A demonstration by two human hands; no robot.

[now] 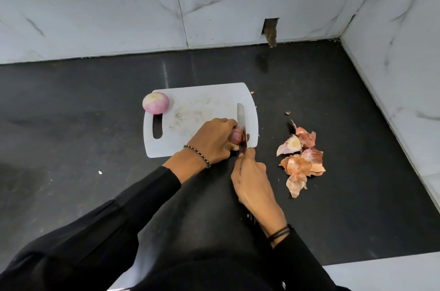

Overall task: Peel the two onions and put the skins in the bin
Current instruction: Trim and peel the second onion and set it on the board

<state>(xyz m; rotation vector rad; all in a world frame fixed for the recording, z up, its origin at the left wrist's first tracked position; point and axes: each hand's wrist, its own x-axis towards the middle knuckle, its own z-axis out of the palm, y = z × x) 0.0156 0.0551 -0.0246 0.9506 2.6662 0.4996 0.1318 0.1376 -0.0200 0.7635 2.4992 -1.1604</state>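
Note:
A peeled onion (156,103) sits at the far left corner of the white cutting board (197,110). My left hand (212,139) grips a second, red-skinned onion (235,137) at the board's near right edge. My right hand (252,183) holds a knife (241,121) by its handle, index finger along the spine. The blade stands against the right end of that onion, with a small cut-off piece (248,136) just beyond it. A pile of onion skins (301,162) lies on the dark counter to the right of the board. No bin is in view.
The dark counter (83,124) meets marble-patterned walls at the back and right. A few skin scraps (287,113) lie near the board's right side. A white speck (100,172) lies on the counter to the left. A pale counter edge (381,276) shows at the near right.

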